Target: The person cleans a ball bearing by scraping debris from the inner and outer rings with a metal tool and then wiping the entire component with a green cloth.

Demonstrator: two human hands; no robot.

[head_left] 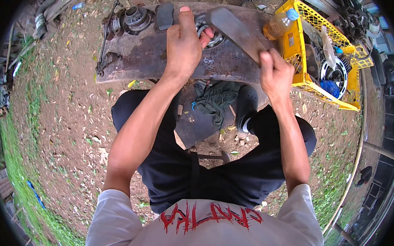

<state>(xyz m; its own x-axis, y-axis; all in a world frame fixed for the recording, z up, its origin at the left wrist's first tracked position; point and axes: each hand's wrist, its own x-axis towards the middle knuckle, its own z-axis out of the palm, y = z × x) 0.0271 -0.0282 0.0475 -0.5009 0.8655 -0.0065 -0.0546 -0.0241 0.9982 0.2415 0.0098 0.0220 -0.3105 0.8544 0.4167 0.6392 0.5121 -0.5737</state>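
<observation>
At the far left of the rusty steel plate (148, 58), a small dark fitting (106, 61) and a grey metal hub (135, 17) are lying untouched, with a dark flat pad (164, 14) just beside them; the left hand (183, 45) is pressing down over a ring-shaped bearing (214, 37) on the plate, its thumb stretched upward and its fingers curled around the ring's near edge, steadying it; the right hand (275, 73) is gripping the handle end of a hammer (236, 28), fingers wrapped tight around it, and the blurred head is hanging just above the bearing; judging by this, a striking step is under way, with the bearing being held in place for a blow; the next move is likely calling for a square hit on the ring while the left fingers are staying outside the hammer's path; below the plate a green rag (216, 99) is lying on the dirt between the person's knees; at the right, a yellow plastic crate (298, 42) is holding a bottle (281, 24) and assorted parts.
</observation>
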